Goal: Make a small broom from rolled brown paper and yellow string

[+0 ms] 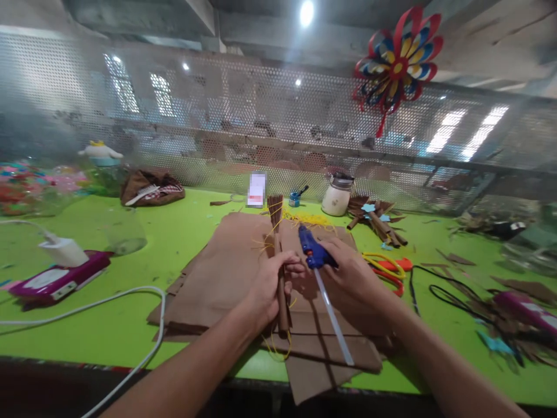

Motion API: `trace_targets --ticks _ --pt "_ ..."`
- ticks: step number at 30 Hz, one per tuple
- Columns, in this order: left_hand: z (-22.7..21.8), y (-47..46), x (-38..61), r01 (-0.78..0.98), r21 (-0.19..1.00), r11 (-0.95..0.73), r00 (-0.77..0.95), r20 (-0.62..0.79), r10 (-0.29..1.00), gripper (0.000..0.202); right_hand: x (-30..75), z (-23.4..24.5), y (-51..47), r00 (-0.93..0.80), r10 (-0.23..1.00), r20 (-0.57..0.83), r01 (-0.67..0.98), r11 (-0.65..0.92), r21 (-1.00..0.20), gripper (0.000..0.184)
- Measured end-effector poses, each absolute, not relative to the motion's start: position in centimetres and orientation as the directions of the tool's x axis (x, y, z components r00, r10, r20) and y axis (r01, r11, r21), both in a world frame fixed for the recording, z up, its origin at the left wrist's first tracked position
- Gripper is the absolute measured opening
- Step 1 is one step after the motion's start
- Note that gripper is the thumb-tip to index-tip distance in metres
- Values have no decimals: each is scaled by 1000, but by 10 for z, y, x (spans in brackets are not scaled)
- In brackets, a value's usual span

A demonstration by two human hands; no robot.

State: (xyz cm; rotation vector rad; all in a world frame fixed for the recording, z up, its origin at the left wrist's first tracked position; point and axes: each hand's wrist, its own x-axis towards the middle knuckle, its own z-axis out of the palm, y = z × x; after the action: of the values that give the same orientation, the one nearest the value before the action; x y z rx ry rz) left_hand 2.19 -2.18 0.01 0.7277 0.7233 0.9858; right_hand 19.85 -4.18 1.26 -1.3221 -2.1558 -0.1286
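Head view shows your left hand (267,284) curled snugly round a brown paper roll (284,307), which points lengthwise away from you above the paper stack (230,261). You've got it around the middle, so both ends stick out clear — probably the easiest way to steady something that skinny. Your right hand (350,264) is closed round the handle of a blue glue gun (319,255), just beside the roll. Nozzle aims away from you, which I'd guess spares your fingers, and the long glue stick (333,316) trails out the back towards you. The stack looks like a handy pad over the green table (195,217). Yellow string (315,219) lies loose at its far edge, and the phone (256,190) stands upright behind — likely for easy viewing.
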Motion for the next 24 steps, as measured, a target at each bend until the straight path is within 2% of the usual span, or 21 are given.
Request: trace_targets --ticks 3,5,8,11,14,19,21,24 --pt "-2 -17 18 -483 770 416 395 -233 889 26 208 11 -33 -188 776 603 797 479 -368 34" --pt "-1 -16 16 -500 754 426 396 -238 887 29 210 12 -32 -66 798 599 728 449 -518 28" --pt "1 -16 15 -523 726 446 412 -243 878 30 209 15 -35 119 871 477 561 338 -756 28" --pt "3 -17 16 -536 716 446 409 -242 880 28 205 13 -41 211 914 347 347 262 -901 36" --pt "3 -18 17 -545 726 420 359 -251 899 24 196 8 -46 235 938 254 174 216 -961 39" --pt "5 -17 17 -599 715 360 275 -239 931 18 171 0 -54 213 963 163 32 160 -987 37" --pt "6 -16 17 -623 718 312 228 -215 950 17 160 -1 -58 210 960 183 20 183 -983 37" --pt "10 -14 17 -654 711 259 154 -210 965 15 144 0 -67 160 965 208 108 192 -975 30"
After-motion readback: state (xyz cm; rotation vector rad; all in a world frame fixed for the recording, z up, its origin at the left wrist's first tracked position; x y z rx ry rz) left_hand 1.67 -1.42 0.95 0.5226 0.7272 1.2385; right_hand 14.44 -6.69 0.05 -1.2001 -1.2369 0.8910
